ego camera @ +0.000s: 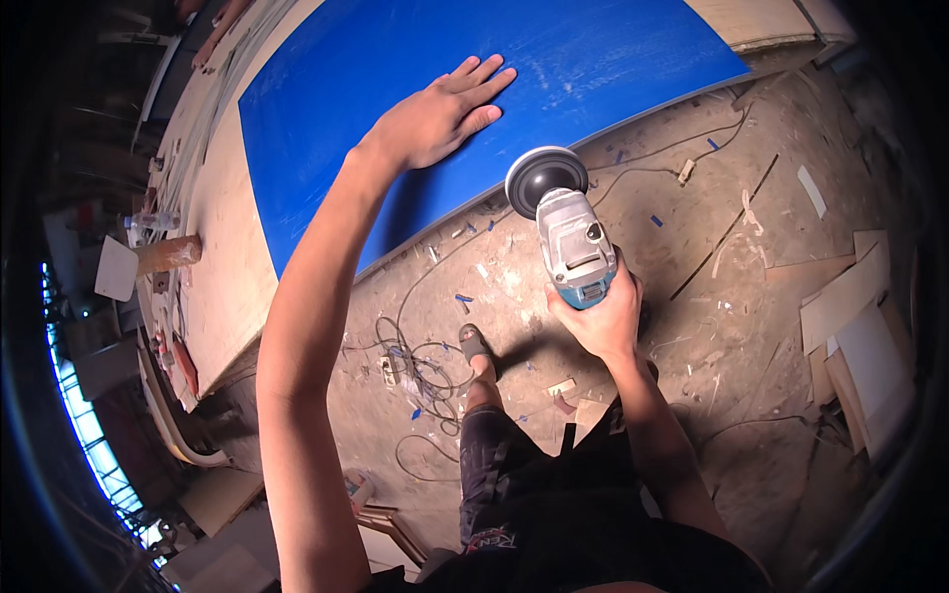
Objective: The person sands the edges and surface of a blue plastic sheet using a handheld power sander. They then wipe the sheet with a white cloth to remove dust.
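Note:
My left hand [445, 111] lies palm down on a blue sheet panel [319, 156], its fingers a little apart. Pale scuffs and dusty streaks mark the blue surface to the right of the fingertips. In my right hand [612, 311] is an angle grinder or polisher [574, 237] with a grey gear head and a teal body. Its round backing pad [547, 178] is at the panel's near edge; whether the two touch cannot be told. Most of the tool's handle is hidden by my fingers.
A wooden worktable [230, 296] carries the panel. On its left side are a plastic bottle [156, 221] and a wooden-handled scraper [167, 256]. Looped cable [422, 363] lies on the concrete floor near my foot. Board offcuts [852, 311] are piled at right. Another person's hand [204, 55] shows upper left.

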Action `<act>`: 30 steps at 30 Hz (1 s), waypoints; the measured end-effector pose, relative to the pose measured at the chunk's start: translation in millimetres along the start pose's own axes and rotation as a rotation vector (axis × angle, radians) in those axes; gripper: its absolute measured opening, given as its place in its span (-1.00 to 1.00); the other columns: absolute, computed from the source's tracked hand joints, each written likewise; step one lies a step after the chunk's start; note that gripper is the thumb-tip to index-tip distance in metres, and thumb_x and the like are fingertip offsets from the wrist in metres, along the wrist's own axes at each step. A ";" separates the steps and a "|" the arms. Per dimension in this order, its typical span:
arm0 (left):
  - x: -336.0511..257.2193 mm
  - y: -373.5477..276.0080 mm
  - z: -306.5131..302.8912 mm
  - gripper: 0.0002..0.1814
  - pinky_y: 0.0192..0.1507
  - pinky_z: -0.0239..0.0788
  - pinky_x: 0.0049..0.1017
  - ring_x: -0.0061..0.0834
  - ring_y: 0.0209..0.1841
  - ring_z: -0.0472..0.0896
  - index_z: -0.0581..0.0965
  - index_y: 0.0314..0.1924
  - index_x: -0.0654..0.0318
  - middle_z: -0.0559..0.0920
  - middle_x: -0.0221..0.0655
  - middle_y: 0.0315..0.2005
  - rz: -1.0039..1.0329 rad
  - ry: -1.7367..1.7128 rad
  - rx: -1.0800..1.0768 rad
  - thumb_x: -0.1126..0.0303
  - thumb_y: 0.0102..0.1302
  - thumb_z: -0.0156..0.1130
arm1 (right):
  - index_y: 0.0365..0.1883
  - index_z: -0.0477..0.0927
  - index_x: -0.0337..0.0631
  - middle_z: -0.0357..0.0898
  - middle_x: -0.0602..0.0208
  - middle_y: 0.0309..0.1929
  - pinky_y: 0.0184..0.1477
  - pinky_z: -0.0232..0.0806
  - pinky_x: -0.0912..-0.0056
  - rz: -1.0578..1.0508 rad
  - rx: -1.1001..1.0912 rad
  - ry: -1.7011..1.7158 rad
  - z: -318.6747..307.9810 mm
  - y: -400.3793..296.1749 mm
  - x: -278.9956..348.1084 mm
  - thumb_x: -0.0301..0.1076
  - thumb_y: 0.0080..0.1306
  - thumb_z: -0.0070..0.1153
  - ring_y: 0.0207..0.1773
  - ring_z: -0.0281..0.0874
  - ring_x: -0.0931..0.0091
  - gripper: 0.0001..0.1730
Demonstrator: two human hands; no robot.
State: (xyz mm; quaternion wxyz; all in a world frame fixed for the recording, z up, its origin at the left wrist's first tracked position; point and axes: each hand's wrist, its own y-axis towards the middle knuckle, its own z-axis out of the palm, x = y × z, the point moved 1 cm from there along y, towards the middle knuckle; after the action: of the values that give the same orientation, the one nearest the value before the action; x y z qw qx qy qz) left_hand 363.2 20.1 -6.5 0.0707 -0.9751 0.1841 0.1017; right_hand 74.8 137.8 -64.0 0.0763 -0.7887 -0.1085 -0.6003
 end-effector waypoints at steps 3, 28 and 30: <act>-8.7 21.6 -2.5 -0.38 0.60 -0.07 -0.12 -0.05 0.59 0.03 0.20 0.56 -0.01 0.14 -0.22 0.56 -0.003 -0.001 0.017 -0.06 0.63 -0.18 | -0.04 0.54 -0.31 0.71 0.05 -0.23 -0.05 0.53 0.19 -0.004 -0.008 0.010 -17.9 12.8 -5.4 -0.32 -0.09 0.54 -0.19 0.75 0.19 -0.36; -72.0 176.4 -8.8 -0.26 0.60 -0.04 -0.16 -0.06 0.60 0.03 0.20 0.55 0.04 0.13 -0.22 0.56 0.008 -0.018 0.089 -0.18 0.53 -0.13 | -0.02 0.53 -0.32 0.73 0.07 -0.20 -0.06 0.55 0.23 0.023 -0.005 0.113 -167.0 119.4 -62.9 -0.36 -0.03 0.51 -0.13 0.78 0.24 -0.40; -75.1 176.6 -12.5 -0.23 0.59 -0.03 -0.15 -0.06 0.60 0.03 0.20 0.55 0.06 0.14 -0.21 0.56 -0.017 -0.031 0.116 -0.18 0.49 -0.06 | -0.04 0.54 -0.32 0.73 0.08 -0.23 -0.07 0.55 0.24 0.023 -0.023 0.113 -178.8 128.2 -67.5 -0.35 -0.03 0.51 -0.17 0.77 0.26 -0.41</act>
State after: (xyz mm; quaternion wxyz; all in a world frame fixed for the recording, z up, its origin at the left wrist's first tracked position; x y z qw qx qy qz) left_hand 231.0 -119.1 4.7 0.1310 -0.9692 0.1802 0.1053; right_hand -75.1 -36.1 -79.9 0.0803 -0.7557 -0.0882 -0.6440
